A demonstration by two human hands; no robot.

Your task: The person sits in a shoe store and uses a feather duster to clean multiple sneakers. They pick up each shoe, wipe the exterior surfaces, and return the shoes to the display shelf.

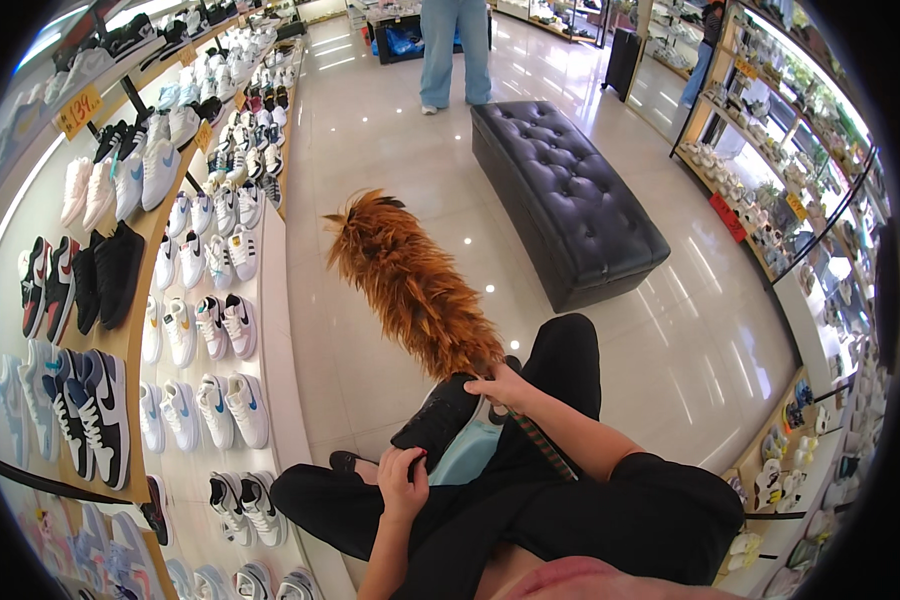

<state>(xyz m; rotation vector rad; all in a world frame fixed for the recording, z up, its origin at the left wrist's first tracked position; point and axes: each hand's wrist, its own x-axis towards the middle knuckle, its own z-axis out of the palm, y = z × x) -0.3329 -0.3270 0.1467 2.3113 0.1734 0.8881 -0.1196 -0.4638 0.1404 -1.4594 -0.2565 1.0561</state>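
My right hand (504,386) grips a brown feather duster (412,289) near the base of its feathers. Its striped handle (544,444) runs back under my forearm towards my lap. The feathers point forward and to the left over the tiled floor. In my left hand (403,480) is the heel end of a black shoe (439,416); the shoe's far end lies just below the duster's base, by my right hand. Beneath the shoe, between my knees, a pale blue plastic object (466,452) shows, partly hidden.
Shelves of sneakers (217,405) stand close on the left. A black tufted bench (570,202) is ahead to the right. Beyond it stands a person in light blue jeans (456,52), with a black suitcase (621,64) farther right. More shoe shelves (757,180) line the right side.
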